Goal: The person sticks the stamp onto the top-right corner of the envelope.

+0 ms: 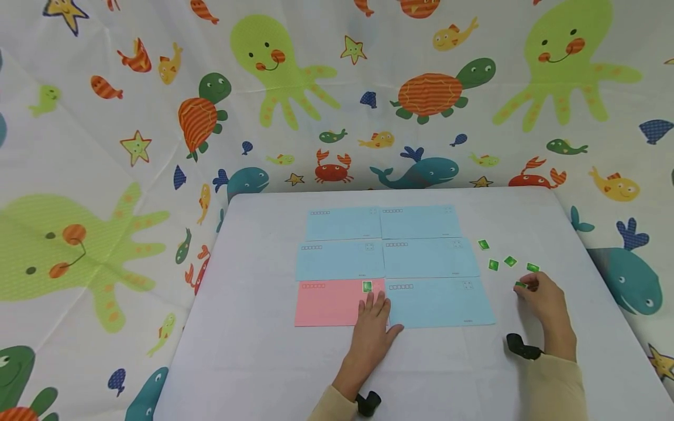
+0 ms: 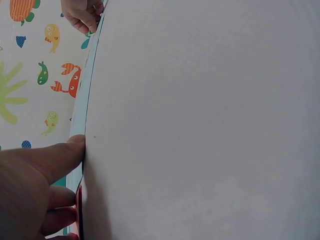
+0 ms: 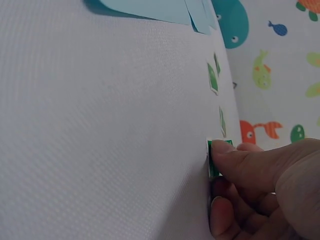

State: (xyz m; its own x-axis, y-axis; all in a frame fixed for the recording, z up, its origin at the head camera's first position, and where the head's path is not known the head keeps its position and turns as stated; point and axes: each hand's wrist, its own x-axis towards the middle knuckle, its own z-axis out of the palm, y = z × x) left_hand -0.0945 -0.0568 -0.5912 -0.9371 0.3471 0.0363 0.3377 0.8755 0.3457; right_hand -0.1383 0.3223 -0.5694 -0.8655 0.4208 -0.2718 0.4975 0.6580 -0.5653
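My left hand (image 1: 371,336) lies with straight fingers on the right part of a pink envelope (image 1: 325,305), its thumb reaching onto the blue envelope (image 1: 442,307) beside it. Just above the fingertips, a green stamp (image 1: 367,286) sits in the pink envelope's upper right corner. Over at the right, my right hand (image 1: 549,301) pinches another green stamp (image 3: 215,159) between thumb and fingers, close to the table. Several loose green stamps (image 1: 509,261) are scattered just beyond that hand.
More blue envelopes (image 1: 339,261) lie edge to edge in rows behind the pink one. All rest on a white-covered table (image 1: 247,351). A cloth curtain (image 1: 316,52) printed with sea animals hangs behind it. Black wrist straps (image 1: 522,348) show at both cuffs.
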